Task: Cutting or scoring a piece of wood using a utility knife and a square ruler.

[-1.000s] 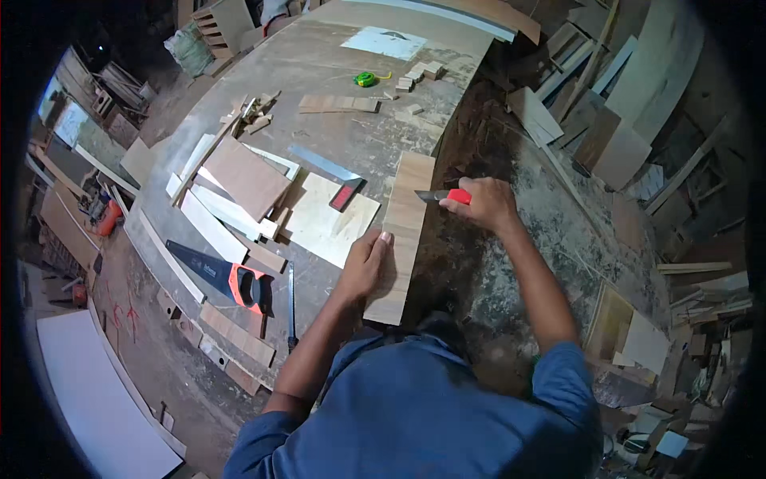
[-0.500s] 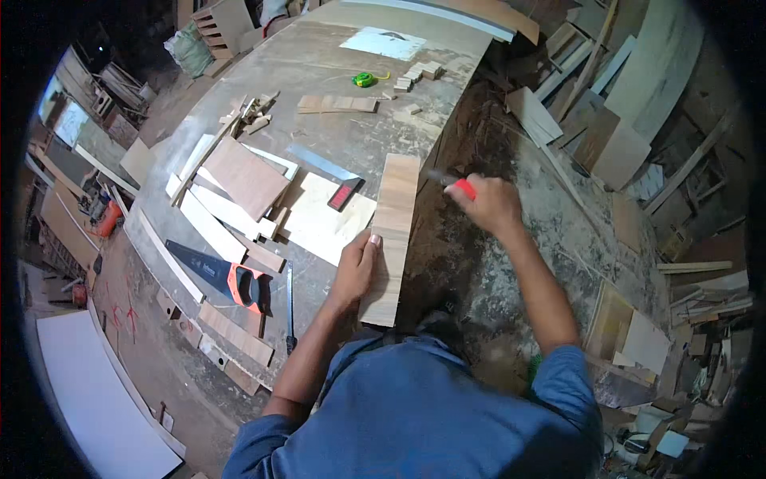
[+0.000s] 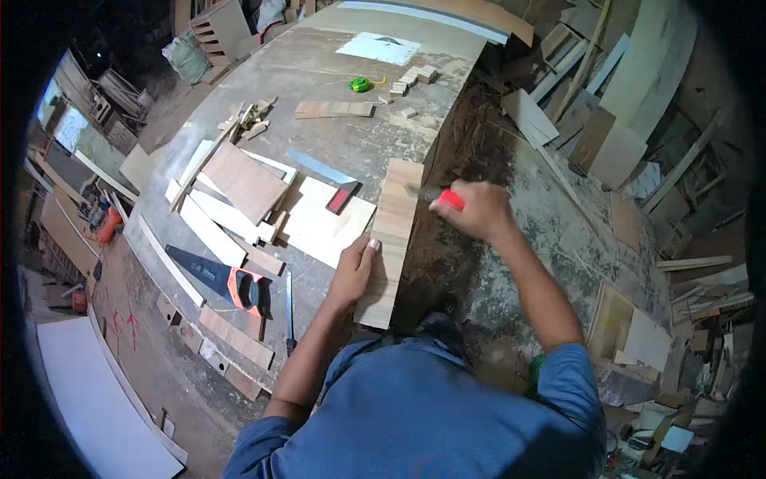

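A long light wooden board (image 3: 393, 219) lies along the right edge of the grey workbench (image 3: 319, 72). My left hand (image 3: 353, 270) presses flat on its near half, fingers spread. My right hand (image 3: 471, 209) grips a red-handled cutting tool (image 3: 445, 197), whose blade touches the board's right edge near its far end; the tool is blurred. My blue sleeves fill the lower part of the picture.
On the bench lie a try square with a red stock (image 3: 329, 182), a pale sheet (image 3: 325, 226), several wooden boards (image 3: 243, 182), a handsaw with an orange handle (image 3: 219, 277), a green tape measure (image 3: 361, 85) and small blocks (image 3: 416, 77). Offcuts and planks litter the floor (image 3: 606, 144) to the right.
My right hand with the red-handled tool has slid along the board's right edge toward its far end. The left hand stays pressed on the board.
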Demonstrator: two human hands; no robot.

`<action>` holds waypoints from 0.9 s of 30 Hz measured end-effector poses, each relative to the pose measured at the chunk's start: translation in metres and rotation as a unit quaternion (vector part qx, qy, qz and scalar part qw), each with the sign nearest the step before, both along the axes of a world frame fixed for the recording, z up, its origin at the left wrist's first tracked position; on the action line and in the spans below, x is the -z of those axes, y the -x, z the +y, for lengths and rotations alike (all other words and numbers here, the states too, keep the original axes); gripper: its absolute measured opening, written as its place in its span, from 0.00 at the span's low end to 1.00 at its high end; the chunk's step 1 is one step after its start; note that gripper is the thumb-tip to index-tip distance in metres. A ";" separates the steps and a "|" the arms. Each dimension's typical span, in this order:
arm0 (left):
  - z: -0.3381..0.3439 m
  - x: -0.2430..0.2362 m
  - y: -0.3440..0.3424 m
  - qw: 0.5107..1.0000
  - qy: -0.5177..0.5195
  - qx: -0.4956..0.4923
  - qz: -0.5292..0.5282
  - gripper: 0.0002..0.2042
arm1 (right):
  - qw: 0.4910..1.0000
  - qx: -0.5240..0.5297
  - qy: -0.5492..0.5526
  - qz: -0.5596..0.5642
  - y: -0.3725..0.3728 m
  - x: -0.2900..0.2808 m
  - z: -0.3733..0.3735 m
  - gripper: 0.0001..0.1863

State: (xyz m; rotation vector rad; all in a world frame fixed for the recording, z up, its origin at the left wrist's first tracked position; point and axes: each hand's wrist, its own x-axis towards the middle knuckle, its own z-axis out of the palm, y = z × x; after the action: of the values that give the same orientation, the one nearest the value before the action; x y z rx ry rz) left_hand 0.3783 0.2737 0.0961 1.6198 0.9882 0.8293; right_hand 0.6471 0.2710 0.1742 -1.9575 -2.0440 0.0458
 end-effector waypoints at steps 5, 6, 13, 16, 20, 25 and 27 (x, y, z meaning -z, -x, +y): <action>0.005 -0.001 0.003 0.994 -0.014 0.054 0.089 0.15 | 0.999 -0.036 -0.013 -0.016 -0.011 0.000 0.011 0.33; 0.004 -0.006 0.001 0.994 -0.023 0.078 0.077 0.15 | 0.999 0.014 -0.018 0.044 -0.027 0.000 0.019 0.31; 0.007 -0.007 -0.001 0.963 -0.068 0.184 0.184 0.20 | 0.906 -0.117 0.082 0.398 -0.037 0.018 0.030 0.18; 0.009 -0.003 -0.007 0.951 -0.106 0.208 0.203 0.21 | 0.902 -0.202 0.163 0.345 -0.039 0.022 0.030 0.13; 0.023 -0.003 -0.012 0.930 -0.192 0.183 0.254 0.22 | 0.853 -0.228 0.307 0.357 -0.061 0.032 0.026 0.10; 0.040 -0.017 -0.034 0.905 -0.246 0.023 0.346 0.20 | 0.870 -0.158 0.227 0.408 -0.086 0.070 0.013 0.11; 0.035 -0.026 -0.056 0.911 -0.248 -0.043 0.326 0.23 | 0.857 -0.144 0.170 0.464 -0.090 0.088 0.005 0.12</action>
State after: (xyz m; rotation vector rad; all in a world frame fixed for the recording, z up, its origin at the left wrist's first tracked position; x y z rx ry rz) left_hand 0.4341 0.3087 0.1218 2.3976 1.3912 0.6261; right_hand 0.7372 0.2764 0.0861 -1.3032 -1.6496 1.2319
